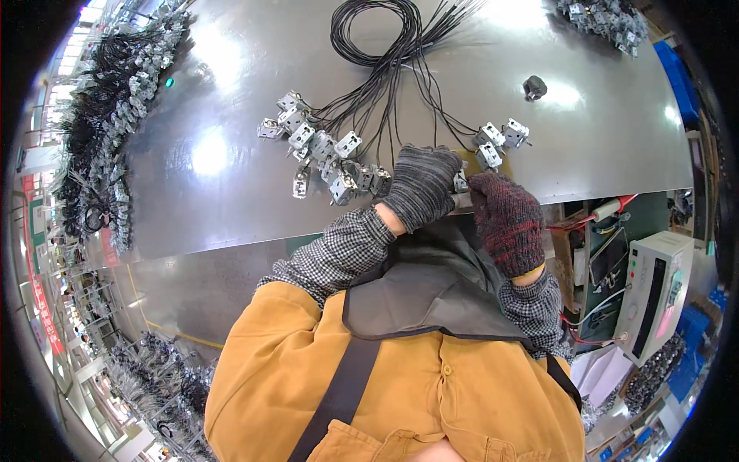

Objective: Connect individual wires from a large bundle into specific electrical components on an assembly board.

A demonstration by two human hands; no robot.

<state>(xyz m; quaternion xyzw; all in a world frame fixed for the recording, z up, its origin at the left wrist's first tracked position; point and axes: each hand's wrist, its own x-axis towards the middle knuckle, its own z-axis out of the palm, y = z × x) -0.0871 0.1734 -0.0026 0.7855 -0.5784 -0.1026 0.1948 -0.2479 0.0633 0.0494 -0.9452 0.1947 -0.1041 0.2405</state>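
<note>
At the table's near edge, my left hand in a grey knit glove is closed on a small silver metal latch-like part. Right beside it, my right hand in a dark red and black glove is curled shut against the same spot; whatever its fingers grip is hidden. Left of my hands lies a cluster of similar metal parts with black cables. A few more of these parts lie just beyond my right hand. Their cables run to a coiled black cable bundle at the far side.
The steel table holds a long heap of cabled parts at left and another pile at far right. A small dark metal piece lies alone. Right of me stand a white box-shaped device and red-wired leads.
</note>
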